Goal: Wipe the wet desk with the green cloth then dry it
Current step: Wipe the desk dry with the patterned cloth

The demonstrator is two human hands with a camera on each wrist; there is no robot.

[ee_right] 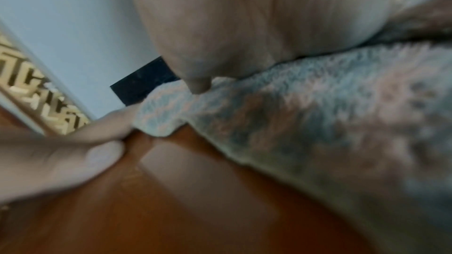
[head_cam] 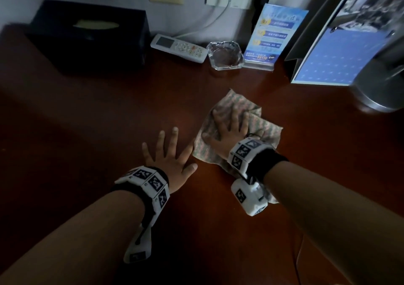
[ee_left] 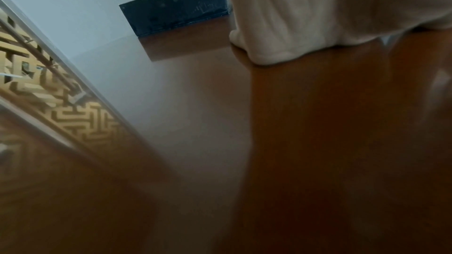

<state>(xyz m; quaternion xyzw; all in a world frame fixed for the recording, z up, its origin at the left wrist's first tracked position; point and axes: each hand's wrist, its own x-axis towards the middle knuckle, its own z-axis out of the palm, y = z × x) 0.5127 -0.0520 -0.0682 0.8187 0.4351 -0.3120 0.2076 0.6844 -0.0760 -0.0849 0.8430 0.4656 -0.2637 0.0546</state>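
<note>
right hand is pressing flat, fingers spread, on green cloth mid-desk | left hand is lying open beside it, holding nothing | right wrist view alone is showing cloth's fuzzy weave

The head view is dim, with wide-angle bending at its edges and a smeared silver metal cylinder at the right edge. Both wrist views are soft; pale glare streaks the glossy reddish-brown wooden desk.

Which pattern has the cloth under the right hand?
Pale green and pinkish zigzag stripes on the fluffy cloth; head view shows it best.
</note>
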